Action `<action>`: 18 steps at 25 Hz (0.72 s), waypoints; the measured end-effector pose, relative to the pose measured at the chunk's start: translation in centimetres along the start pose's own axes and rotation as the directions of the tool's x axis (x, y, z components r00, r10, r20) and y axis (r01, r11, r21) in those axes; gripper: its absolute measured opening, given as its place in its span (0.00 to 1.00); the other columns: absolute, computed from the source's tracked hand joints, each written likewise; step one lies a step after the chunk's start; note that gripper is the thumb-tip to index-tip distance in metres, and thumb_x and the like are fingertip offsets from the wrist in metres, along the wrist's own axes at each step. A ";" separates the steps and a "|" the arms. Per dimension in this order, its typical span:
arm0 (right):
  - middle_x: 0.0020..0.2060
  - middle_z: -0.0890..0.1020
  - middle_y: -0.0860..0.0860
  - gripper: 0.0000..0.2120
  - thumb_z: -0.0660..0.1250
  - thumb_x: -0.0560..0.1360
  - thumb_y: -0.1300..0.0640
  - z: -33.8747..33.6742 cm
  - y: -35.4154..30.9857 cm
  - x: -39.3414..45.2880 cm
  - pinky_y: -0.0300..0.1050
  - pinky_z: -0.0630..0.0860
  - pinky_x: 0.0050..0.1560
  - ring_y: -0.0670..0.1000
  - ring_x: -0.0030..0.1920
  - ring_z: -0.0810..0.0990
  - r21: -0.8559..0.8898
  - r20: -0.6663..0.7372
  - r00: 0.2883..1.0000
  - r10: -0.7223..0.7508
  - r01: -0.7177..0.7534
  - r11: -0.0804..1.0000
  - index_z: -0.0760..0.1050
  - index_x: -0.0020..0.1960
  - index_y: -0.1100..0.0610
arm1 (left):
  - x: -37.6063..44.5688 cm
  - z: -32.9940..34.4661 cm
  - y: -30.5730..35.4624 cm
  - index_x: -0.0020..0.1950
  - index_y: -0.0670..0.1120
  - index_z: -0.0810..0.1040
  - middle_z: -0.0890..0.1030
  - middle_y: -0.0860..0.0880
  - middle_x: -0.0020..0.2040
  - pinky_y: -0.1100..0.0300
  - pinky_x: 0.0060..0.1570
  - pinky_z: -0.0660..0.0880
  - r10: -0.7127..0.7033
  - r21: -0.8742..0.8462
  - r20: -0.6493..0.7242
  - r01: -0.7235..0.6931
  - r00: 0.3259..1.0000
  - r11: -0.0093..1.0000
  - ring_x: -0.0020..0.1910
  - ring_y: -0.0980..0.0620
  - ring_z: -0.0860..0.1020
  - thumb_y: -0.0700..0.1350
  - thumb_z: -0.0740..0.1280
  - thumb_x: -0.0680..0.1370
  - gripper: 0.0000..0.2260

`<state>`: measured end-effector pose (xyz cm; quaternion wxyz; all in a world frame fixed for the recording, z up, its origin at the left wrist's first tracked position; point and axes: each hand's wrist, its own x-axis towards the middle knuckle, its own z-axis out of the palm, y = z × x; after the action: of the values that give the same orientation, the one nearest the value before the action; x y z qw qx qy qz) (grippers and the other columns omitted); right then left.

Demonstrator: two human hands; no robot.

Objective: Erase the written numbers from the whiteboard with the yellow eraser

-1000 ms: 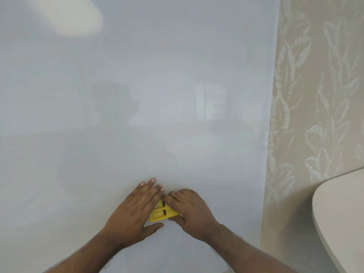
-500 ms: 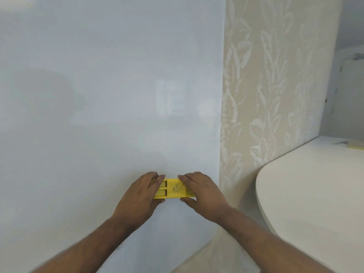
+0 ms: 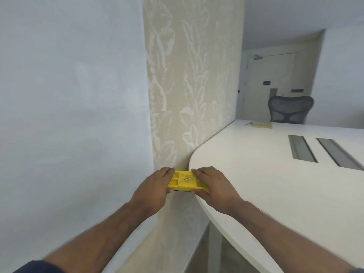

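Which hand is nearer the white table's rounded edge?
Right. The right hand overlaps the white table at its edge; the left hand sits beyond the yellow eraser, toward the whiteboard.

Eraser (image 3: pixel 184 181) ends: covered by left hand (image 3: pixel 155 191) and right hand (image 3: pixel 213 187).
Eraser underside: out of sight.
Eraser label: too small to read.
Whiteboard (image 3: pixel 69 95): cut off at top and left edges.
Table (image 3: pixel 275 174): cut off at right and bottom edges.
Chair (image 3: pixel 289 111): lower part hidden behind table.
Flat yellow thing (image 3: pixel 261 124) at table's far end: too small and blurred to identify.
Door signs (image 3: pixel 266 82): unreadable.
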<state>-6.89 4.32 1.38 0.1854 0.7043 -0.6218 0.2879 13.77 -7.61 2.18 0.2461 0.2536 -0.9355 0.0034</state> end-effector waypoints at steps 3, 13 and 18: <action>0.61 0.77 0.50 0.27 0.68 0.76 0.45 -1.9 2.9 -3.8 0.45 0.69 0.60 0.53 0.60 0.72 -0.064 0.017 0.991 0.132 -0.130 0.989 0.69 0.71 0.54 | 2.6 3.3 3.6 0.81 0.48 0.57 0.63 0.52 0.78 0.58 0.69 0.65 0.071 -0.070 0.049 -0.067 0.996 0.995 0.73 0.49 0.67 0.45 0.62 0.83 0.27; 0.62 0.76 0.45 0.29 0.66 0.76 0.41 -4.4 6.8 -16.0 0.37 0.64 0.57 0.48 0.61 0.69 -0.172 0.131 0.874 0.468 -0.445 0.879 0.65 0.73 0.48 | 5.2 13.2 12.4 0.82 0.49 0.53 0.58 0.51 0.82 0.56 0.74 0.60 0.244 -0.229 0.343 -0.171 0.907 0.958 0.78 0.48 0.62 0.41 0.60 0.83 0.29; 0.62 0.75 0.43 0.31 0.65 0.75 0.38 -4.2 7.2 -18.7 0.39 0.66 0.59 0.46 0.61 0.68 -0.153 0.180 0.823 0.540 -0.518 0.841 0.63 0.74 0.46 | 4.9 15.4 13.5 0.83 0.48 0.52 0.56 0.51 0.83 0.59 0.76 0.55 0.296 -0.251 0.443 -0.200 0.847 0.947 0.80 0.49 0.59 0.40 0.58 0.83 0.29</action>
<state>-15.81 20.24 -8.00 0.0639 0.5211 -0.8224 0.2191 -3.40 -0.15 -7.52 0.0306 0.0980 -0.9876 -0.1185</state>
